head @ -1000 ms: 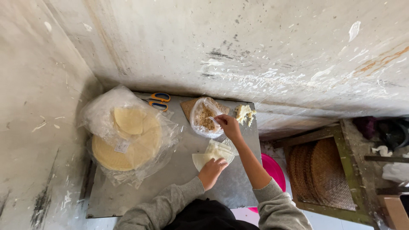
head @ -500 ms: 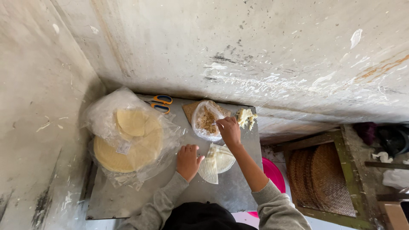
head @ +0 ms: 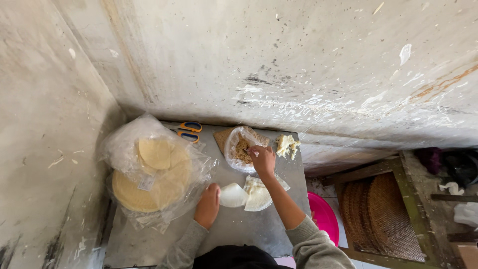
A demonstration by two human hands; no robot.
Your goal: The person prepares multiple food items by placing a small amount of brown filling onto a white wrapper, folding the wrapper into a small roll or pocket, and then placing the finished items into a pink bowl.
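Note:
On a grey metal table [head: 239,229] my left hand [head: 208,204] rests by the edge of a pale dough wrapper piece [head: 233,195], fingers curled on it. My right hand [head: 262,158] reaches into a bowl lined with clear plastic [head: 240,147] that holds brown crumbly filling, gripping a small utensil that is mostly hidden. More cut wrapper pieces [head: 259,195] lie under my right forearm.
A clear bag with a stack of round yellow wrappers [head: 152,177] lies at the left. Orange-handled scissors [head: 188,130] sit at the back. A lump of pale dough [head: 287,145] is at the back right. A pink basin [head: 322,217] and woven trays [head: 383,214] stand lower right.
My left hand has slid left off the wrapper pieces, drawing one piece aside. My right hand stays at the filling bowl.

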